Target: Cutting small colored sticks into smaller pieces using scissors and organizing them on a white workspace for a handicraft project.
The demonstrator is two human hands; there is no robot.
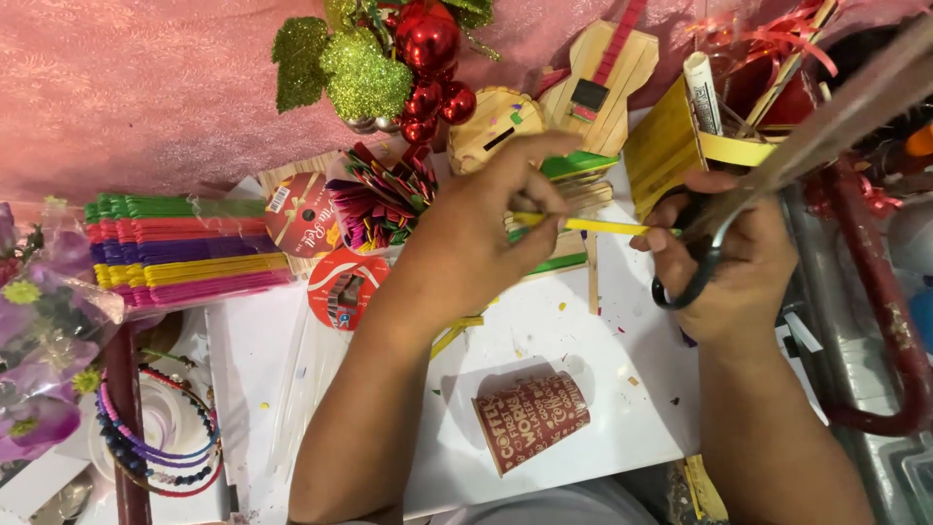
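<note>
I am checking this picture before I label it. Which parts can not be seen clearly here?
- Head view: the scissors blades are blurred near the lens, so open or closed is unclear.
- Head view: the right hand covers the handles.
- Head view: the left hand hides one end of the yellow stick.
- Head view: the bracelets are partly cut off at the bottom edge.
- Head view: the paper cup lies on its side; its inside is hidden.

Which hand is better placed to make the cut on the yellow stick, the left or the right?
The right hand, probably: it already holds the black-handled scissors, their blades at the end of the yellow stick. The left hand pinches that stick, so it can only steady it.
</note>
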